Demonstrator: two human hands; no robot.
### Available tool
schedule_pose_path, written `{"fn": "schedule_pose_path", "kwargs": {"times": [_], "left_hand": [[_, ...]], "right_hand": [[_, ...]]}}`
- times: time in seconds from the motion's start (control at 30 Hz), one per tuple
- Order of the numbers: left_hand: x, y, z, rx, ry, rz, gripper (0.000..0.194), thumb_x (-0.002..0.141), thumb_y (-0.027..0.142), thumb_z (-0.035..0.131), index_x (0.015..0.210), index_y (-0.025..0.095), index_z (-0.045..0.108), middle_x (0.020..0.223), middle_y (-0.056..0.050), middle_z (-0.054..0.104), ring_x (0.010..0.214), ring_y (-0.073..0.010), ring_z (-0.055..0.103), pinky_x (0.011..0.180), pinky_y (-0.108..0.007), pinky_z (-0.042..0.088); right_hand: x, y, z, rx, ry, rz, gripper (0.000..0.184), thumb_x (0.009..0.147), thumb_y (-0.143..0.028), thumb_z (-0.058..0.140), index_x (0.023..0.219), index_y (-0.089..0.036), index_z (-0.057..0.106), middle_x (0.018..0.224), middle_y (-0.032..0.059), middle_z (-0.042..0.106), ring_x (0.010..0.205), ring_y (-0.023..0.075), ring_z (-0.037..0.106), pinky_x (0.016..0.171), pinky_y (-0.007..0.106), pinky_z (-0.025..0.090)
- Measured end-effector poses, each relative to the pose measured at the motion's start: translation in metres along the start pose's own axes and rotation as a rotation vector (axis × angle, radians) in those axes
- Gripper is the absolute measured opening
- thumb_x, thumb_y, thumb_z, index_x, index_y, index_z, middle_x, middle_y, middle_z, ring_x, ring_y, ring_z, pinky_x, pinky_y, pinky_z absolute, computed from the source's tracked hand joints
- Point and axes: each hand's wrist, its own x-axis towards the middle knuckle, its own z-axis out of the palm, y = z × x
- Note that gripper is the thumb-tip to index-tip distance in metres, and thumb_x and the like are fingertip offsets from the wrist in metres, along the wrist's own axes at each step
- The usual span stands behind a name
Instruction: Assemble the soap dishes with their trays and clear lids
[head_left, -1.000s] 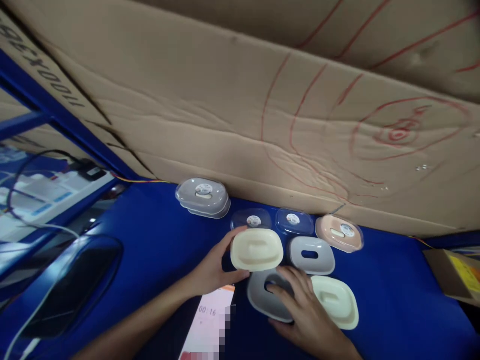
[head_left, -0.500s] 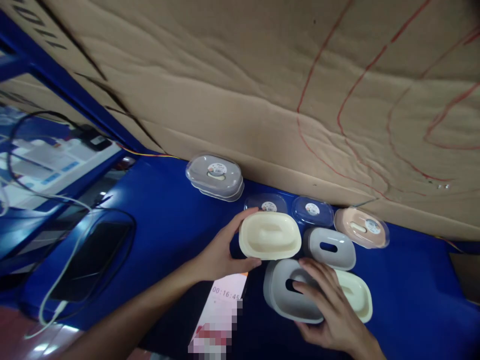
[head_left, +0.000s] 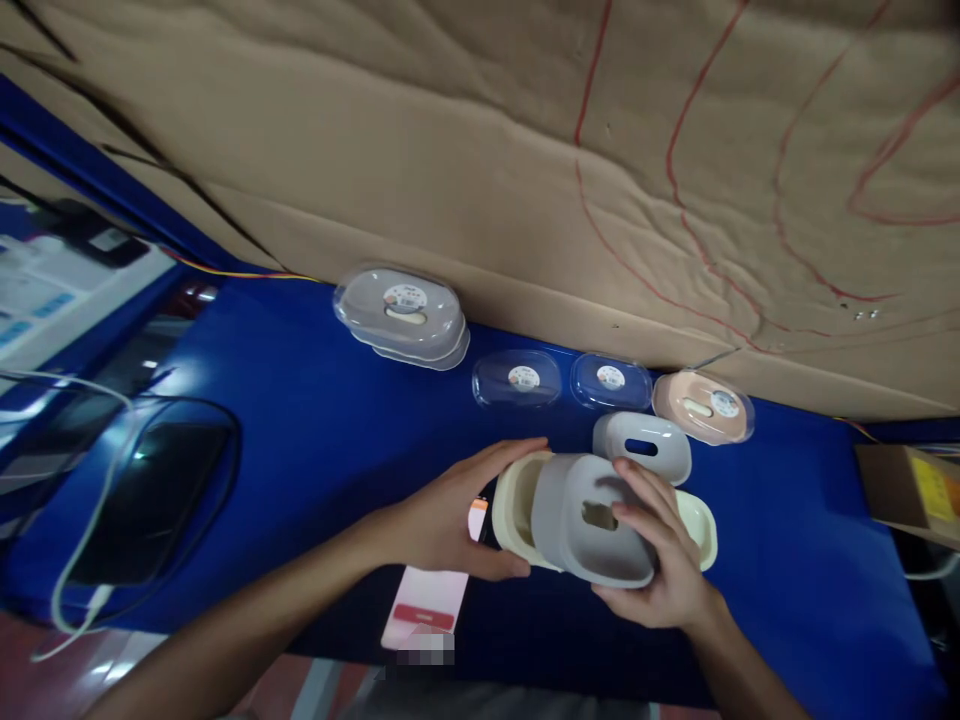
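Observation:
My left hand [head_left: 450, 525] grips a cream soap dish [head_left: 516, 505] at its left end, thumb below and fingers above. My right hand [head_left: 667, 560] is closed around the right side of a grey soap dish [head_left: 607, 540] with an oblong slot in its bottom. The grey dish is tilted over the right part of the cream one and covers it; whether they touch is unclear. Behind my right hand lies another cream dish [head_left: 703, 525], partly hidden. Just beyond is a second slotted grey dish [head_left: 671, 440] on the blue table [head_left: 322, 420].
Along the cardboard wall [head_left: 450, 180] lie a stack of lidded grey dishes [head_left: 409, 320], two clear lids with stickers, one left [head_left: 499, 380] and one right [head_left: 637, 385], and a lidded peach dish [head_left: 686, 395]. A phone [head_left: 424, 600] lies near my left wrist; a dark cabled device [head_left: 150, 510] lies left.
My right hand has lifted the grey dish from the table and brought it up over the cream dish. The cream dish, in my left hand, has moved nearer to me. The camera view has shifted.

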Motion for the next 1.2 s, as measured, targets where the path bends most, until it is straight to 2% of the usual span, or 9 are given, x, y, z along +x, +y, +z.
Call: {"fn": "schedule_pose_path", "kwargs": {"times": [0.27,0.4,0.7,1.0,1.2], "left_hand": [[0.001,-0.001,0.009,-0.047,0.032,0.055,0.12,0.068,0.044,0.101,0.169,0.034,0.037,0.163,-0.016,0.057,0.147,-0.0409,0.057,0.125,-0.06,0.04],[0.003,-0.001,0.011,-0.033,0.065,0.067,0.121,0.065,0.043,0.103,0.168,0.034,0.039,0.165,-0.016,0.054,0.149,-0.0422,0.054,0.125,-0.062,0.04],[0.005,0.0,0.014,-0.118,0.068,0.1,0.121,0.063,0.033,0.104,0.167,0.037,0.041,0.165,-0.017,0.054,0.146,-0.0424,0.058,0.116,-0.059,0.052],[0.002,0.004,0.023,-0.438,0.027,-0.048,0.116,0.065,0.029,0.103,0.164,0.042,0.044,0.165,-0.013,0.052,0.145,-0.0391,0.059,0.116,-0.059,0.053],[-0.001,0.01,0.024,-0.692,-0.014,-0.154,0.114,0.065,0.024,0.104,0.161,0.045,0.047,0.169,-0.01,0.048,0.152,-0.039,0.052,0.124,-0.06,0.043]], "right_hand": [[-0.004,-0.01,0.004,-0.047,-0.147,0.064,0.074,0.091,-0.045,0.078,0.156,-0.028,0.049,0.171,0.0166,0.044,0.155,0.0422,0.046,0.119,0.062,0.048],[-0.003,-0.011,0.004,-0.045,-0.154,0.071,0.072,0.093,-0.042,0.076,0.157,-0.028,0.048,0.174,0.015,0.039,0.159,0.0402,0.04,0.121,0.06,0.046],[-0.003,-0.012,0.007,-0.022,-0.14,0.057,0.073,0.094,-0.037,0.076,0.159,-0.028,0.045,0.172,0.015,0.042,0.159,0.039,0.041,0.121,0.062,0.047],[-0.008,-0.01,0.011,-0.015,-0.192,0.081,0.081,0.091,-0.036,0.081,0.162,-0.03,0.043,0.173,0.0134,0.042,0.159,0.0405,0.041,0.118,0.063,0.051],[-0.007,-0.013,0.02,-0.055,-0.21,0.092,0.088,0.09,-0.039,0.084,0.165,-0.031,0.039,0.177,0.0134,0.033,0.158,0.0425,0.042,0.118,0.065,0.05]]}}
